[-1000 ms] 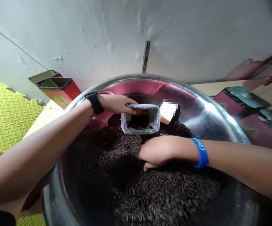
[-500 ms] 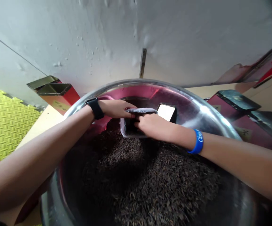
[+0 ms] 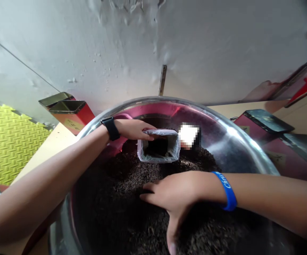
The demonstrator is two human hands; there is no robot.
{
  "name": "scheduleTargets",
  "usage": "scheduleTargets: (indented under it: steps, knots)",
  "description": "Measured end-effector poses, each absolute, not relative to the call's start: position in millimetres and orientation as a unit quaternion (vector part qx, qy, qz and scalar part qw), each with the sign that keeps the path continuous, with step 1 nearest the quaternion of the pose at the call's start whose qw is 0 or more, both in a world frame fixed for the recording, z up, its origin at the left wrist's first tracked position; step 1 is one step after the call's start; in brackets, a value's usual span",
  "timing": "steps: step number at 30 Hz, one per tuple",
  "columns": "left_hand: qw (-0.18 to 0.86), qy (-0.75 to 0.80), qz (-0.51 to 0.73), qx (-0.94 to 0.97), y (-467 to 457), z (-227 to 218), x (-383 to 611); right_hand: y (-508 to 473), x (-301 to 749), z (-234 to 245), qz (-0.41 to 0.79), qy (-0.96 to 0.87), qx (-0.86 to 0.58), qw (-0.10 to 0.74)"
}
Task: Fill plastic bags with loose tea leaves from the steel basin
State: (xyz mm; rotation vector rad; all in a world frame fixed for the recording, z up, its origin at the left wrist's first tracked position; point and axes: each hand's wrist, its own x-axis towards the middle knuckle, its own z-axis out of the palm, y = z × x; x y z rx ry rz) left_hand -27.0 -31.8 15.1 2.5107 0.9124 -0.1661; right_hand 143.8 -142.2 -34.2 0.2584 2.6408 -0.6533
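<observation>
Steel basin | left fingers pinch bag rim | right fingers on leaves

A pale grey-white wall with blistered, flaking paint rose behind in soft, even light, and a thin metal strip stood upright against it. A beige tabletop met its foot. Yellow ridged foam matting covered the floor at the left.

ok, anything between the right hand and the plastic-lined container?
Nothing visible. Only loose tea leaves lie between the right hand and the plastic-lined container. The left hand grips its far left rim, off that path.
</observation>
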Motion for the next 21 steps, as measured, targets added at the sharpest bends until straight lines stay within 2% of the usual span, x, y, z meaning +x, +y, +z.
scheduleTargets:
  steps: [7, 12, 17, 21]
  knots:
    - [0.239, 0.332, -0.062, 0.910, -30.6, 13.8, -26.9, -154.9, 136.3, -39.1, -0.163, 0.961, 0.051, 0.216]
    - [0.230, 0.342, -0.064, 0.909, -32.5, 15.5, -27.3, -154.7, 135.1, -37.9, -0.174, 0.960, -0.001, 0.220]
    - [0.227, 0.343, -0.066, 0.909, -32.1, 14.6, -26.8, -146.6, 137.6, -29.1, -0.126, 0.984, 0.026, 0.120]
    - [0.229, 0.328, -0.064, 0.914, -31.8, 14.1, -26.6, -122.8, 140.5, -20.7, -0.096, 0.986, 0.136, 0.008]
